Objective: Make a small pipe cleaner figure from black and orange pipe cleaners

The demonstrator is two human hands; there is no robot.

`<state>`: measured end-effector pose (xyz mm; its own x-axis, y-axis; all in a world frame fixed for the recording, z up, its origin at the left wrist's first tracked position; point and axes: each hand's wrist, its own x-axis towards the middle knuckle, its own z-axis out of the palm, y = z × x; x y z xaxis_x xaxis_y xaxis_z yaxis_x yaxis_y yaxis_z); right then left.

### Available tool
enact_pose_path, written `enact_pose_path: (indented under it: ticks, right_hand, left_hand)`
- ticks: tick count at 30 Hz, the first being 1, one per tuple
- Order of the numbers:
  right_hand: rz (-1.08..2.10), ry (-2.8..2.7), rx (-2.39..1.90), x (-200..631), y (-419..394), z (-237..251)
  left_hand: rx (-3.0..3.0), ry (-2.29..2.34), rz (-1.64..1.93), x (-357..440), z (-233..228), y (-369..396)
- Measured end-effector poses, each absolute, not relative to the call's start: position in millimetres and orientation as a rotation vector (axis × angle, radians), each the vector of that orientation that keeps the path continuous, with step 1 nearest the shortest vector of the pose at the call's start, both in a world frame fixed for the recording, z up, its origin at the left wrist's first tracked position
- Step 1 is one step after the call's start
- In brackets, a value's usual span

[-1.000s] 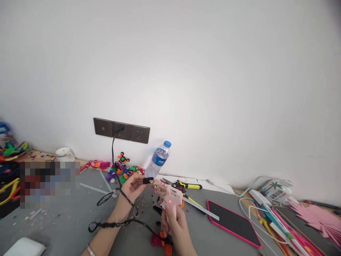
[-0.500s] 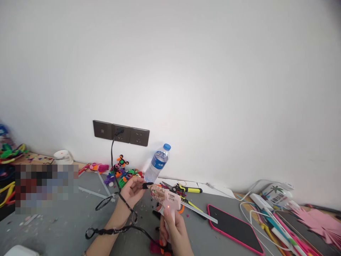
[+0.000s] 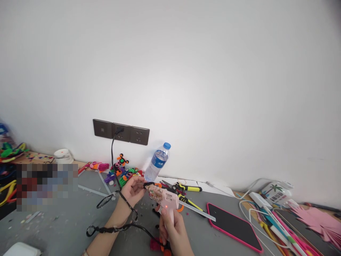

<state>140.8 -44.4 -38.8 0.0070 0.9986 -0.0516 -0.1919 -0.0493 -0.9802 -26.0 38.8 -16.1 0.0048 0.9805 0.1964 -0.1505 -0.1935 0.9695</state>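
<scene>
My right hand (image 3: 174, 229) is wrapped round the handle of a pale pink hot glue gun (image 3: 170, 202), whose small red light is lit. A translucent glue stick (image 3: 198, 211) sticks out of its back end. Dried glue and coloured bits coat the front, and the nozzle points left. My left hand (image 3: 133, 192) pinches a small black fuzzy piece (image 3: 148, 185), which looks like pipe cleaner, right at the nozzle. Whether the two touch I cannot tell. The gun's black cord (image 3: 128, 204) loops across my left forearm.
Behind my hands stand a water bottle (image 3: 157, 161) and colourful pipe-cleaner figures (image 3: 122, 174). Yellow-and-black pliers (image 3: 190, 188) lie to the right, near a pink-edged phone (image 3: 234, 227). The cord runs up to a wall socket (image 3: 121, 132). Craft supplies (image 3: 282, 227) crowd the far right.
The glue gun has shifted slightly left, bringing its nozzle over the black fuzzy piece. That piece has turned a little in my left fingers.
</scene>
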Motion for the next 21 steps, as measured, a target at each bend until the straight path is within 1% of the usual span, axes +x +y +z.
enact_pose_path:
  ticks: [11,21]
  right_hand:
    - [1.23,-1.027,-1.145,137.1,-48.8,-27.5]
    - [1.229,-1.021,-1.151,137.2,-51.6,-17.3]
  left_hand:
    - [1.261,0.992,1.437,-24.7,-15.8,37.9]
    - [1.24,0.978,1.44,-25.5,-18.7,38.3]
